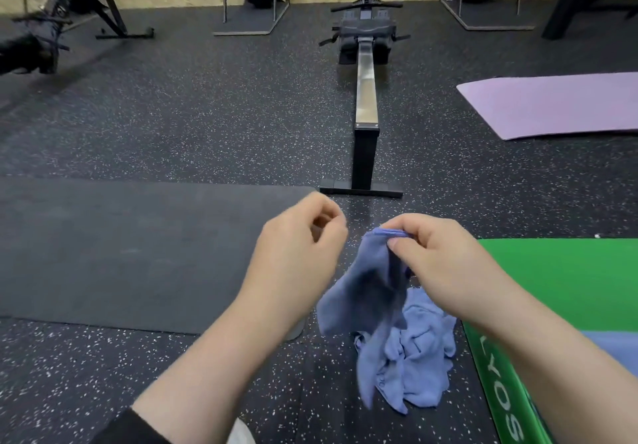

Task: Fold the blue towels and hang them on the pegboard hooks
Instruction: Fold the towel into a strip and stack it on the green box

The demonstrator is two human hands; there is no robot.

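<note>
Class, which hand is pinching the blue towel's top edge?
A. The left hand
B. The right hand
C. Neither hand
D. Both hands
B: the right hand pinches the hem of the blue towel, while the left hand is curled beside it, apart from the cloth.

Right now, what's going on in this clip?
A person is in a gym, looking down at a speckled rubber floor. The right hand pinches the top edge of a blue towel and holds it up, so it hangs crumpled and unfolded. The left hand is beside it with fingers curled, holding nothing. More blue cloth lies heaped on the floor below, next to a green mat. A rowing machine stands ahead. No pegboard is in view.
</note>
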